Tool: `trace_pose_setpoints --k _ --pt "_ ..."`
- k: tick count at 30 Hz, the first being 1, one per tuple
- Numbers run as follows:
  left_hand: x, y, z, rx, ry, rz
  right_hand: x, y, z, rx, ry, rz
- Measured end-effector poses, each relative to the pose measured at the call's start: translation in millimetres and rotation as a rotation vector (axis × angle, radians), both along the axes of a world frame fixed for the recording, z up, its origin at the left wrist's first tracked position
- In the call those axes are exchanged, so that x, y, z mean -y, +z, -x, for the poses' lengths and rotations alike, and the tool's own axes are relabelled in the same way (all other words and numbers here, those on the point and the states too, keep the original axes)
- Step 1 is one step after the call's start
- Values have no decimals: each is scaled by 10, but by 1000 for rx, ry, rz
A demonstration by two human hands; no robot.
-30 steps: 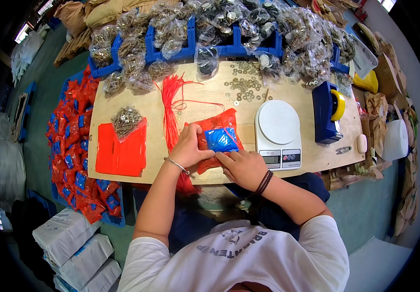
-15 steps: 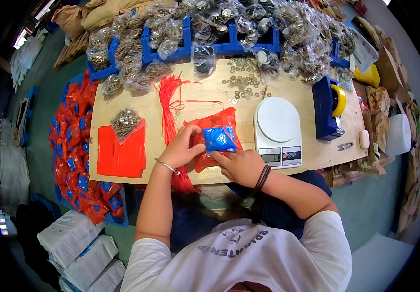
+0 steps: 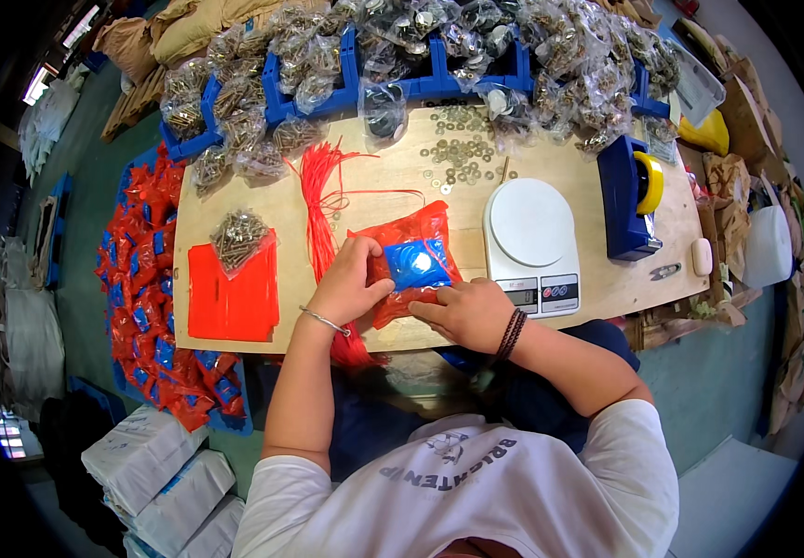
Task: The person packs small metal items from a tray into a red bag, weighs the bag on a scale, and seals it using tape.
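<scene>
A puffy red plastic bag (image 3: 404, 223) lies in front of me on the wooden table, with a shiny blue packet or label (image 3: 418, 264) showing on its upper side. My left hand (image 3: 351, 281) grips the bag's left edge, thumb on top. At its lower right edge, my right hand (image 3: 473, 318) has its fingers closed against the bag; some fingertips are hidden. Red plastic ties (image 3: 320, 200) lie in a bundle just left of the bag. To its right stands a white kitchen scale (image 3: 531, 223) with a bare platform.
A clear bag of screws (image 3: 239, 238) sits on flat red bags (image 3: 225, 307). Loose washers (image 3: 462, 149) are scattered farther back. Blue bins (image 3: 425, 88) heaped with hardware bags line the far edge. A tape dispenser (image 3: 623, 205) stands right; filled red bags (image 3: 155, 307) are piled left.
My right hand has shifted slightly down and right, its fingers drawn back from the blue area to the bag's lower edge. The left hand keeps its place on the bag.
</scene>
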State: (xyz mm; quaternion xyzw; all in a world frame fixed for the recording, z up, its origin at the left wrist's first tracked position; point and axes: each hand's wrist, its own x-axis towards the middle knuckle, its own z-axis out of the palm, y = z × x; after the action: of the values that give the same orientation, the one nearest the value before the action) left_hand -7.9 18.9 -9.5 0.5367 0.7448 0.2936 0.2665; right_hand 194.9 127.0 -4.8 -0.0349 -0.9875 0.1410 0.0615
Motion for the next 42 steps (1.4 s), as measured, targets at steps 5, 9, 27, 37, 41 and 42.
trace_pose_setpoints --k 5,9,27,37,41,42 --pt "13 -6 -8 -74 -50 -16 -50 19 19 75 -1 80" --pt "20 1 78 77 -57 -4 -103 39 -23 121 18 75" --pt "-443 42 -242 -449 -66 -334 -284 245 -38 -135 -169 366" --pt "-596 -22 -279 -376 -76 -263 -329 239 -75 -82 -117 361" --pt "-549 34 -280 -392 -88 -308 -368 248 -63 -91 -194 359" --pt "-533 66 -284 -375 -77 -284 -376 237 -57 -115 -213 371"
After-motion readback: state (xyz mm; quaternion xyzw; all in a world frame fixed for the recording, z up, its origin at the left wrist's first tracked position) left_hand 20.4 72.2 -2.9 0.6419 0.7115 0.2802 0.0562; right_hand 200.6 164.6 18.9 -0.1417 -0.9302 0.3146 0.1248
